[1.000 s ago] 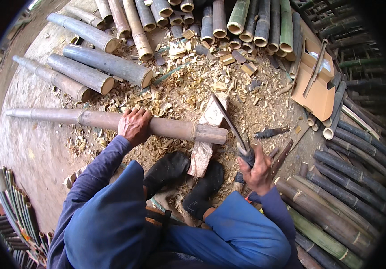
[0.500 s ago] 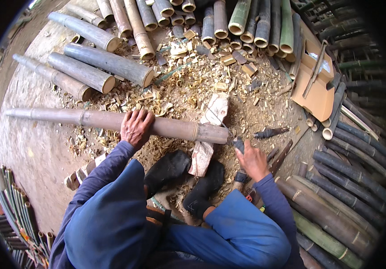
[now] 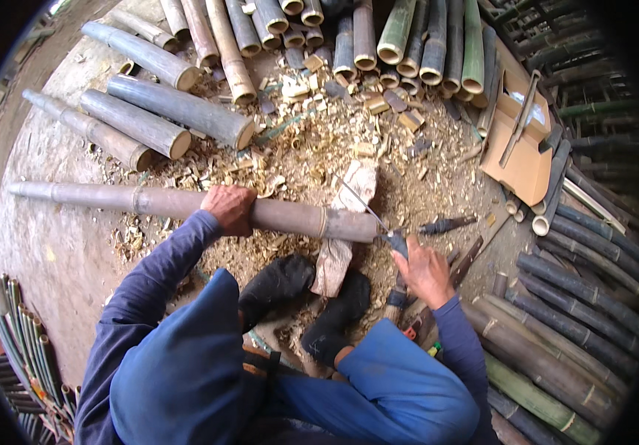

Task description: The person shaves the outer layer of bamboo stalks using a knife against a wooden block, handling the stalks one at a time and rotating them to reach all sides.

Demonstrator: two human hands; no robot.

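- My left hand is closed over the top of a long bamboo pole, fingers curled around it, pressing it down.
- The pole lies across the ground from nine o'clock to about three o'clock — its cut right end rests on a pale block of wood that runs under it.
- My right hand is wrapped tight around the dark handle of a long knife; the thin blade slants up toward eleven o'clock and meets the pole's cut end.
- My two black shoes sit just below the pole, at six o'clock from it, either side of the block.
- Wood chips and shavings cover the ground at twelve o'clock from the pole.
- Short grey bamboo lengths lie at eleven o'clock; more stacked poles sit at twelve and one o'clock.
- A flat piece of cardboard lies at two o'clock, with a stick on it.
- A second dark-handled tool lies on the ground just right of the knife.
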